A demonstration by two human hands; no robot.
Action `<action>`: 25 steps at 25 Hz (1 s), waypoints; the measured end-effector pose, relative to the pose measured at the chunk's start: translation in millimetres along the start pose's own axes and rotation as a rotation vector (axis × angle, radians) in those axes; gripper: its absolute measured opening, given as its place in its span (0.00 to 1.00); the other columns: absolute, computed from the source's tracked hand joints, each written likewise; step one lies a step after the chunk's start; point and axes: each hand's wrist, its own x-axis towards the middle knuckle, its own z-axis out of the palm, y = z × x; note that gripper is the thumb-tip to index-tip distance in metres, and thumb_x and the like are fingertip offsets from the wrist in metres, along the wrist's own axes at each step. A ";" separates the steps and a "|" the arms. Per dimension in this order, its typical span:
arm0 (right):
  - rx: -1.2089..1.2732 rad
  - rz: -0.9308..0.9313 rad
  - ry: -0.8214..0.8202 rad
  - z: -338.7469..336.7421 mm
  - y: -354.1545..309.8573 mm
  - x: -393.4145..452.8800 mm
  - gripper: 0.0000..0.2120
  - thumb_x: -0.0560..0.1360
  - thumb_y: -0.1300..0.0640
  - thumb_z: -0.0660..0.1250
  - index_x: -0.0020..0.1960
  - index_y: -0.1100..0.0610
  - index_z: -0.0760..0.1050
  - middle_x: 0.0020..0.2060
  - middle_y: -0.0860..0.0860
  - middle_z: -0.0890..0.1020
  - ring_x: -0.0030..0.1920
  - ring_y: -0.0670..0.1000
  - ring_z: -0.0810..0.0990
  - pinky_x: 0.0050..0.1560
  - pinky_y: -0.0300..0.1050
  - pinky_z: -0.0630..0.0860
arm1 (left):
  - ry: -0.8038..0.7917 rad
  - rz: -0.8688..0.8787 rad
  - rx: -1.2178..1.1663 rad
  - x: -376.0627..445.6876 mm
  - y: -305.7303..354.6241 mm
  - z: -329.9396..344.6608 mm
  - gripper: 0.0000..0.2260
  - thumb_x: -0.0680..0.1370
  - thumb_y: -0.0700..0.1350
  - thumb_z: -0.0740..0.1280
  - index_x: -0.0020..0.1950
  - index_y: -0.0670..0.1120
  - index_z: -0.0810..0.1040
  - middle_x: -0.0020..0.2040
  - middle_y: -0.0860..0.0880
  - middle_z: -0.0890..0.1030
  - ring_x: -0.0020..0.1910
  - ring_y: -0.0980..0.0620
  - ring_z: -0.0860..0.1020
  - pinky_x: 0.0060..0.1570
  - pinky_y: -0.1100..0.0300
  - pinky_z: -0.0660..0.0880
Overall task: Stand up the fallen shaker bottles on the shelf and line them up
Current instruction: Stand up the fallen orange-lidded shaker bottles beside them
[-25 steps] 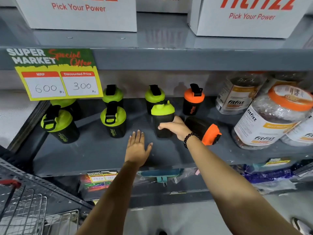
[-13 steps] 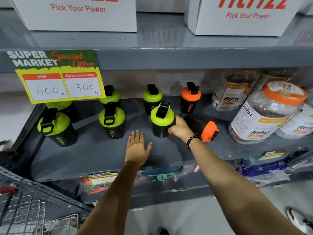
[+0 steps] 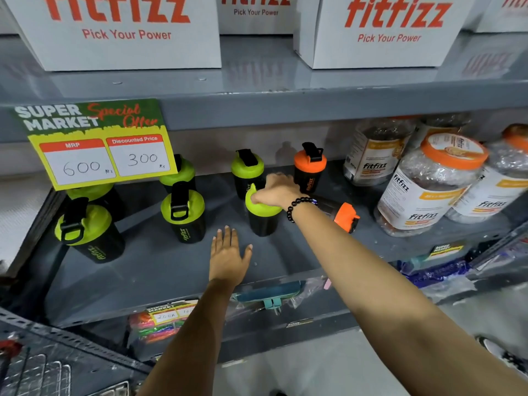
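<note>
My right hand (image 3: 276,190) grips the lid of a green-lidded black shaker bottle (image 3: 263,221) that stands upright in the front row of the grey shelf (image 3: 160,270). My left hand (image 3: 228,254) lies flat and open on the shelf in front of it. An orange-lidded shaker (image 3: 341,215) lies on its side just right of my right wrist. Upright around them are two green-lidded shakers in front (image 3: 88,232) (image 3: 184,212), three more green ones behind (image 3: 248,172) (image 3: 178,172) (image 3: 91,192), and an orange-lidded one (image 3: 310,167) at the back.
Large Fitfizz jars (image 3: 428,184) crowd the shelf's right side. A price sign (image 3: 97,141) hangs from the upper shelf edge at left. White Fitfizz boxes (image 3: 380,30) stand on the shelf above. A wire cart (image 3: 31,370) is at lower left.
My right hand has moved from the side of the green-lidded shaker up onto its lid. The bottle still stands upright. My left hand stays flat on the shelf.
</note>
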 end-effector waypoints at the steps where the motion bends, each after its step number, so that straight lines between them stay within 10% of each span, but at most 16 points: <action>1: -0.017 -0.058 -0.052 -2.1 -0.4 0.5 0.21 0.69 0.52 0.65 0.59 0.58 0.73 0.64 0.59 0.74 0.67 0.62 0.69 0.65 0.55 0.71 | 0.001 0.001 0.000 0.0 0.3 -0.1 0.34 0.74 0.58 0.46 0.74 0.39 0.55 0.76 0.39 0.57 0.76 0.40 0.52 0.76 0.49 0.47; 6: -0.091 -0.318 -0.046 2.9 6.6 -2.4 0.31 0.71 0.72 0.57 0.69 0.48 0.69 0.75 0.55 0.61 0.77 0.60 0.50 0.75 0.65 0.49 | -0.002 0.011 0.020 1.1 -0.9 1.5 0.29 0.79 0.56 0.52 0.74 0.39 0.53 0.77 0.39 0.55 0.77 0.41 0.50 0.76 0.49 0.47; 12: 0.159 -0.083 0.425 14.2 2.9 -11.2 0.17 0.76 0.57 0.61 0.64 0.60 0.72 0.64 0.59 0.72 0.63 0.62 0.72 0.58 0.53 0.74 | 0.005 0.013 0.010 0.4 0.3 -0.1 0.33 0.76 0.61 0.45 0.74 0.39 0.54 0.77 0.39 0.56 0.76 0.41 0.52 0.76 0.49 0.47; 15: 0.033 0.016 0.272 18.6 -6.8 -11.1 0.31 0.72 0.40 0.65 0.64 0.63 0.69 0.64 0.60 0.70 0.64 0.62 0.70 0.58 0.53 0.73 | -0.008 0.003 -0.011 0.1 -0.5 -0.2 0.33 0.75 0.59 0.46 0.74 0.39 0.55 0.77 0.39 0.56 0.77 0.41 0.51 0.76 0.49 0.47; 25: 0.245 -0.165 0.031 9.2 9.1 1.8 0.34 0.71 0.54 0.67 0.74 0.54 0.62 0.73 0.56 0.64 0.73 0.57 0.64 0.71 0.49 0.65 | -0.005 0.011 -0.018 0.1 -0.6 -0.5 0.29 0.80 0.55 0.53 0.75 0.39 0.53 0.77 0.39 0.54 0.77 0.41 0.50 0.76 0.50 0.45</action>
